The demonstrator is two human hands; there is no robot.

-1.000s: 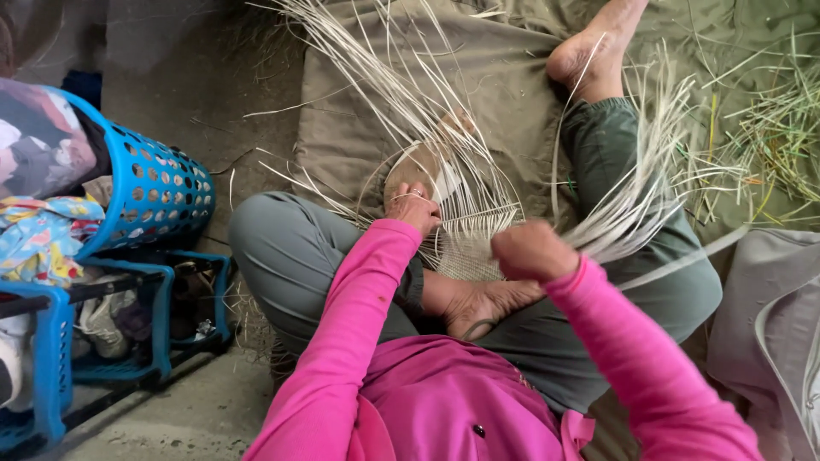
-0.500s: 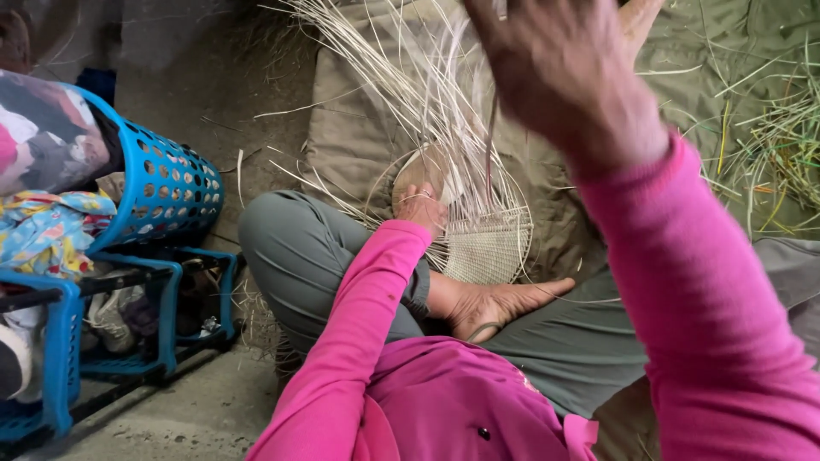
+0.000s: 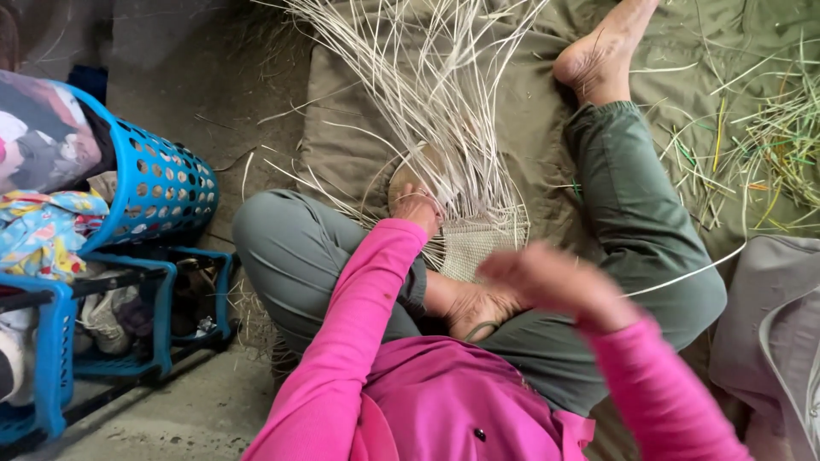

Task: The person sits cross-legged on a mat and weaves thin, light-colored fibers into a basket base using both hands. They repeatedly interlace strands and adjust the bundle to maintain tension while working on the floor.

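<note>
Seated on a drab olive mat, one leg folded in, the other stretched out with the bare foot near the top of the frame

Left hand pressed down on the woven piece, fingers together and curled over its left edge where the loose pale strands start to fan upward and outward

Right hand lifted above the lap, blurred, fingers drawn together in a loose pinch; a single pale strip running from it out to the right across the thigh; whether the fingertips truly clamp that strip, impossible to tell through the blur

Woven piece flat on the mat between the knees, just above the tucked-in foot, small square of finished weave with long unwoven ends rising from it

Bright pink sleeves on both arms, grey-green trousers on both legs

To the left, a blue perforated plastic basket tilted on a blue rack, patterned cloth spilling from it

To the right, scattered green and pale cuttings on the mat, and a grey fabric item at the lower edge
</note>
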